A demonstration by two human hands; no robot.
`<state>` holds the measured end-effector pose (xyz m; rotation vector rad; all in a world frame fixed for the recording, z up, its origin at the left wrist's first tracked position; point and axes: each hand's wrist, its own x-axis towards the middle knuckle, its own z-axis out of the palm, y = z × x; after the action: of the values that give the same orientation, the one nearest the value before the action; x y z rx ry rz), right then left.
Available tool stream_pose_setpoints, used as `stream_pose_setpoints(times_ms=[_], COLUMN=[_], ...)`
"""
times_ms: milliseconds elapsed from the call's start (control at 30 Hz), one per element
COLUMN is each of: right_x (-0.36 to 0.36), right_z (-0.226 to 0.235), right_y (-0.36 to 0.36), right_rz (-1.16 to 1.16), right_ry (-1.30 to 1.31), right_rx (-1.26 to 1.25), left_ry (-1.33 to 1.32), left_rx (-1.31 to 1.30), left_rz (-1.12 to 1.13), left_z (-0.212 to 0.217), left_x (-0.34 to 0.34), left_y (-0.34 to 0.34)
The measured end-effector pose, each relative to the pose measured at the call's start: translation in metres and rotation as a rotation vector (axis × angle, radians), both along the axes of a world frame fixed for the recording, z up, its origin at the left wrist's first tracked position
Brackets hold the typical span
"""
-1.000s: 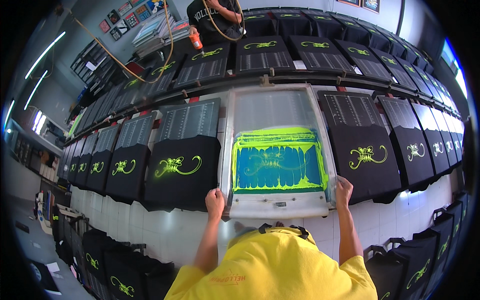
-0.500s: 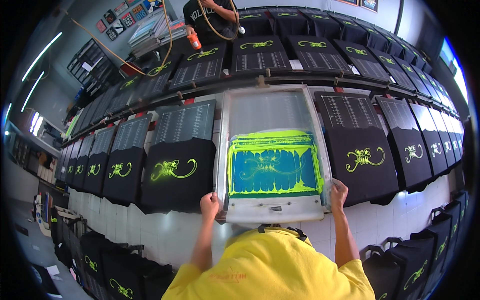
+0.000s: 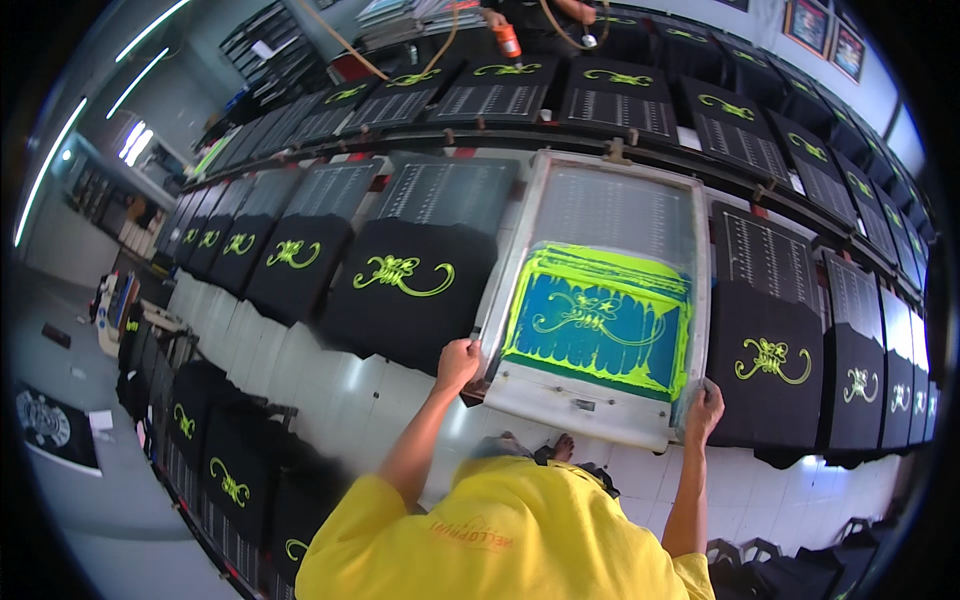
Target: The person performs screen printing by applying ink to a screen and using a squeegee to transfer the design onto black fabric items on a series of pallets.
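Left hand [image 3: 458, 366], right hand [image 3: 704, 411], both curled, gripping 2 sides of screen frame [image 3: 540, 390]

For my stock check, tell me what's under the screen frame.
Through the upper mesh, a marked board shows faintly; blue stencil and yellow-green ink hide whatever lies beneath.

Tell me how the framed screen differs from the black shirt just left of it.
The framed screen has a blue panel in a pale frame; the black shirt is cloth with an uneven lower edge. Yellow-green smears surround the screen's design; the shirt's sits on plain cloth. Both show curling yellow-green designs.
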<state>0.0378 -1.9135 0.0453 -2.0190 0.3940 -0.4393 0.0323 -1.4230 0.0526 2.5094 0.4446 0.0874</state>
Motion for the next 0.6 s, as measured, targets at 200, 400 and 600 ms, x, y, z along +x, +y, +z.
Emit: stream_pose_setpoints(times_ms=[200, 400, 600], right_x=[-0.01, -0.055, -0.046], right_z=[0.042, 0.113, 0.078], right_y=[0.04, 0.127, 0.141], right_rz=[0.26, 1.043, 1.085], right_ry=[-0.13, -0.004, 0.054], right_rx=[-0.432, -0.782, -1.03], left_ry=[-0.343, 0.289, 0.798], left_rx=[-0.196, -1.175, -1.239], left_rz=[-0.012, -0.598, -0.493], left_z=[0.048, 0.05, -0.007], left_x=[-0.024, -0.083, -0.094], left_y=[-0.015, -0.066, -0.107])
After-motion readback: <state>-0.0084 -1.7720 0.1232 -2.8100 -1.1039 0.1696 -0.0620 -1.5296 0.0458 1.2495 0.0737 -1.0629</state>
